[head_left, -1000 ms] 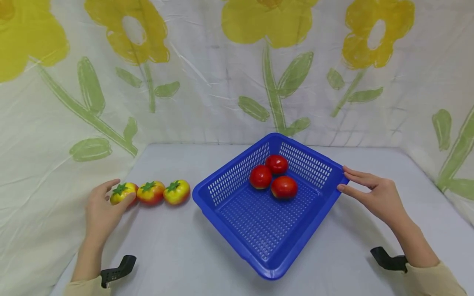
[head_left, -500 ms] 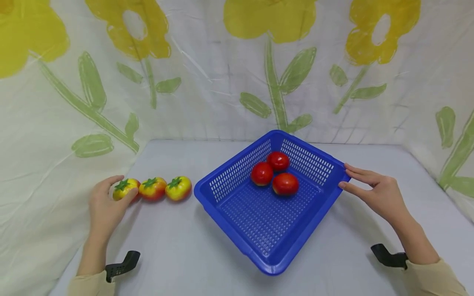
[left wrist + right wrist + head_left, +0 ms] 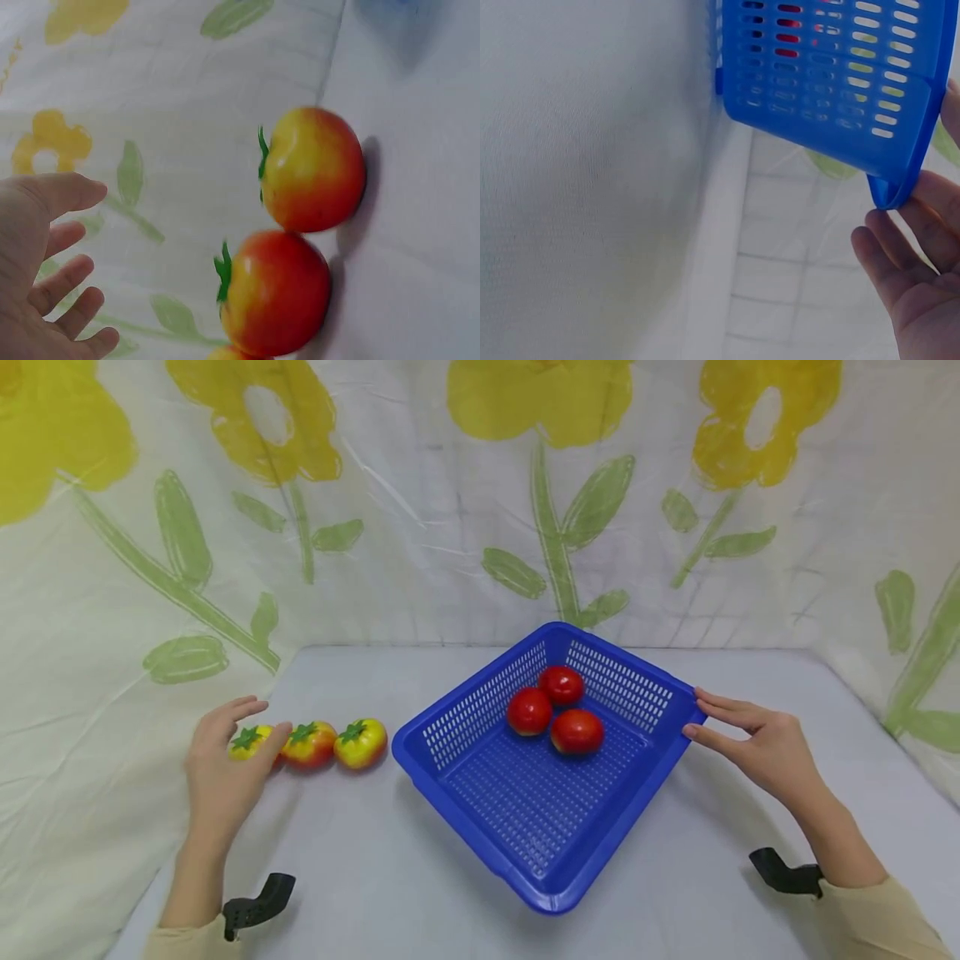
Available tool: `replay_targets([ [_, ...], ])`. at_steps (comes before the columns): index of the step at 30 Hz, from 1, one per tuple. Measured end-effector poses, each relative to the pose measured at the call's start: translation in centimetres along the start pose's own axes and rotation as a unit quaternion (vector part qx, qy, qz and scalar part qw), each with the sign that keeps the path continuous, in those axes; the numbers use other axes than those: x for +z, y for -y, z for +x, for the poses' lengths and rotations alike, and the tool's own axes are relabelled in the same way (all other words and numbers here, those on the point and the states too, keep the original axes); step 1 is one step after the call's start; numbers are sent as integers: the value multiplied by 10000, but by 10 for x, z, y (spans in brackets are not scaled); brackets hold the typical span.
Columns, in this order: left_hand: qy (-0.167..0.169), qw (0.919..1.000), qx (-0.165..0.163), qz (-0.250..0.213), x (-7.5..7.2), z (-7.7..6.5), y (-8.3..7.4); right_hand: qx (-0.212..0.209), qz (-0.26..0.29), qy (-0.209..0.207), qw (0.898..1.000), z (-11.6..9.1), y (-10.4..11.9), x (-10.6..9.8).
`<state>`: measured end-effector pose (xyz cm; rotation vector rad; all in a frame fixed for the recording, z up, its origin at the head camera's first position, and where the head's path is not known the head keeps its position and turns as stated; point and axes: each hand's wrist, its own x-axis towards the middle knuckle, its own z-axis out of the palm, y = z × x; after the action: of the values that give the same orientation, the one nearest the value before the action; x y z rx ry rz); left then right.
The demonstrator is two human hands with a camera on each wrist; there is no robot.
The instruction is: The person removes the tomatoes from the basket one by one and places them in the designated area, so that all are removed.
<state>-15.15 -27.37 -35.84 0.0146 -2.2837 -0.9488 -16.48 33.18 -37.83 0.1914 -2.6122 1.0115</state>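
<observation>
Inside the blue plastic basket (image 3: 540,802), toward its far corner, the head view shows three red tomatoes (image 3: 577,732); the right wrist view gives only red patches through the slots, but there the right hand's (image 3: 768,756) thumb and fingers pinch the basket's rim at its right corner. Left of the basket, three yellow-and-red tomatoes (image 3: 310,745) form a row; the left hand (image 3: 227,756), fingers spread and grasping nothing, is at the one farthest from the basket, and only the left wrist view shows all five digits
</observation>
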Motion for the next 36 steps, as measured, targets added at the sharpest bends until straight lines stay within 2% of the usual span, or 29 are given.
replay_targets([
  [3,271,9979,556,-169,8,1,-23,-45,27,6,10000,1,-1,3],
  [5,553,9934,963,-275,16,2,-38,-40,57,19,10000,1,-1,5],
  [7,911,9873,1248,-377,25,3,-52,-51,50,15,10000,1,-1,7],
  [11,1628,9694,1713,-666,42,9,-80,-90,67,9,9999,3,2,9],
  [16,2520,9387,2158,-937,63,23,-113,-141,87,38,9999,6,5,9],
  [20,3119,9150,2397,-897,84,33,-134,-146,44,20,9999,5,5,7],
  [26,3869,8712,2803,-1131,122,46,-159,-161,16,-44,9999,3,1,3],
  [32,4655,8326,2796,-1091,151,53,-186,-88,-67,-49,9999,1,-1,0],
  [36,5153,8102,2582,-1065,166,59,-199,-41,-115,-40,9999,2,0,-1],
])
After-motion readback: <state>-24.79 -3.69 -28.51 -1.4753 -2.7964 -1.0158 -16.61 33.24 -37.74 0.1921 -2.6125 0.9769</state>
